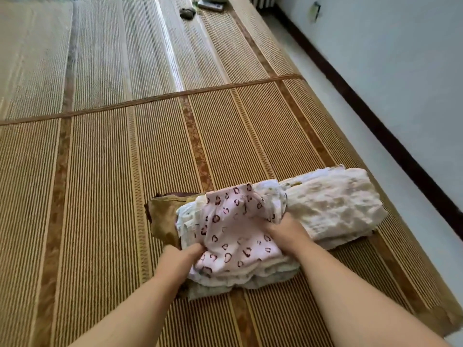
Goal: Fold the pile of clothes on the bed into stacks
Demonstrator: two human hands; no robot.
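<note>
Where the pink heart-print garment (233, 229) lies uppermost on the near stack (225, 279) of folded clothes, its long axis is seen to run away from the person, leaning slightly rightward at the far end. It is flanked across its short axis: the left hand (183, 254) is curled on the near-left edge and the right hand (283, 227) on the right edge, farther out. Cloth appears to be pinched by both, though the fingertips are hidden in the folds. Neither hand is nearer, as both are in contact. A brown garment (162, 216) projects from under the stack at left. A cream stack (335, 204) is set just beside it at right, on the striped mat (100, 196) of the bed.
</note>
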